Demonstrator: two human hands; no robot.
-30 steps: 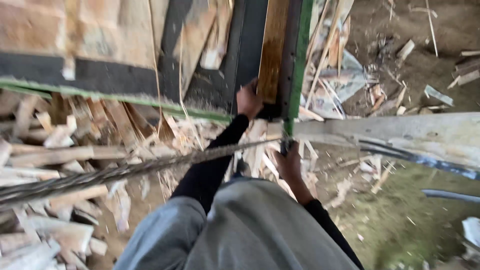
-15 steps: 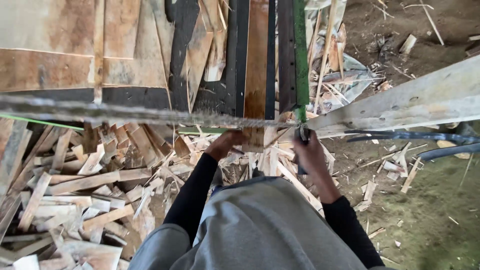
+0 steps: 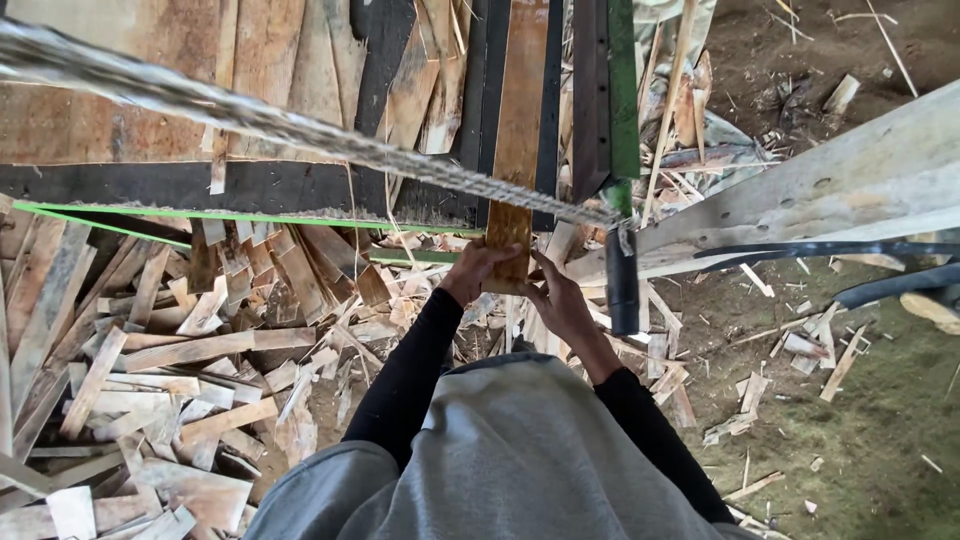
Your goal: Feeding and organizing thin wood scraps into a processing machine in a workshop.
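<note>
Since half a second ago both hands have come together on the near end of one brown plank, where before they were spread apart among the scraps. Nearest the camera is the person's grey garment [image 3: 500, 460] with black sleeves reaching forward; the left hand [image 3: 478, 268] has its grip closed on the plank's lower left corner, and the right hand [image 3: 560, 300] is wrapped against its lower right edge, fingers curled up beside it — both holding the same board. The plank [image 3: 518, 140] lies straight ahead of the hands, its long axis running away from the person toward the top of the view, so it leads off from the grip lengthwise; the two hands are about equally near its end. Left of the hands spreads a heap of wood offcuts [image 3: 150, 350]. Just right of the right hand hangs a dark cylindrical handle [image 3: 622, 280], under a green-edged dark beam [image 3: 622, 90]. A twisted rope [image 3: 300, 125] crosses slantwise over the plank and stands between the camera and its middle. Farther right lies a pale, wide board [image 3: 820, 190] on littered dirt ground [image 3: 850, 420].
</note>
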